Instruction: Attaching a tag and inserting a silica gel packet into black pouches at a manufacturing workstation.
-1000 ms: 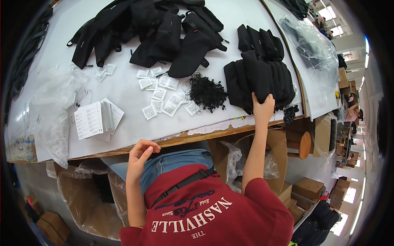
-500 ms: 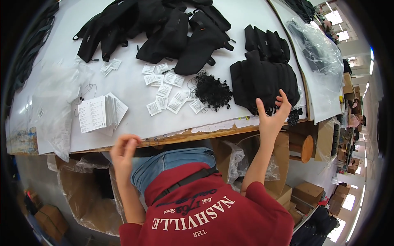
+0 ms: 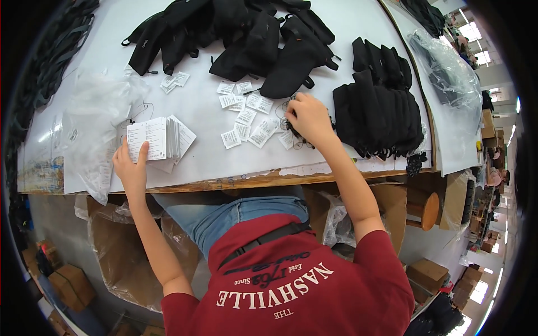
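My left hand (image 3: 131,168) is at the lower left corner of a stack of white printed cards (image 3: 148,137), its thumb on the front card's face and its fingers along the left edge. The other cards fan out behind toward the right. Over a tangled pile of thin black tag strings (image 3: 308,143) is my right hand (image 3: 310,119), its fingers curled down and pinching into the pile. The fingertips are partly hidden, so how many strings they grip cannot be seen. Small white printed labels (image 3: 245,116) lie scattered between the two hands.
Black fabric pouches (image 3: 246,50) are heaped at the back, with more stacked (image 3: 378,115) at the right. Clear plastic bags (image 3: 92,129) lie at the left. Below the table's wooden front edge (image 3: 235,183) stand plastic-lined cardboard boxes (image 3: 120,252) and a wooden stool (image 3: 428,210).
My left hand has risen from the table's front edge onto the card stack. My right hand has moved left from the stacked black pouches to the string pile. The view has shifted slightly.
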